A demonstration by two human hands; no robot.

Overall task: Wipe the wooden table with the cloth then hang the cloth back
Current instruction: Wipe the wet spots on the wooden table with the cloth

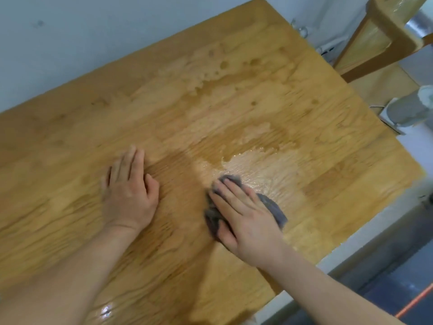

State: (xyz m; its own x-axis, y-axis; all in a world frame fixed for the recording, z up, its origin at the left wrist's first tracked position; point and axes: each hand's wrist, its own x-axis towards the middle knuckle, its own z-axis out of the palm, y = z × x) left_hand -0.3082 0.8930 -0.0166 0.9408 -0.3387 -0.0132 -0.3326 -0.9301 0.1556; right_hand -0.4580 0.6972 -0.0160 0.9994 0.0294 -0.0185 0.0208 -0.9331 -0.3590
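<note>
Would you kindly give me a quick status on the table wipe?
Right hand flat on grey cloth, pressing it to wooden table. Left hand flat on bare wood. Wet patch beyond the cloth.

Bright, soft, even light; motion blur smears everything — white glare on the wet surface (255, 158) near centre and at 7 o'clock; faint shadows.

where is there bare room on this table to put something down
The wooden table is bare left of the left hand, along the wall, and on the right toward its edge, though a wet patch lies ahead of the cloth. Crowded only around the right hand.
</note>
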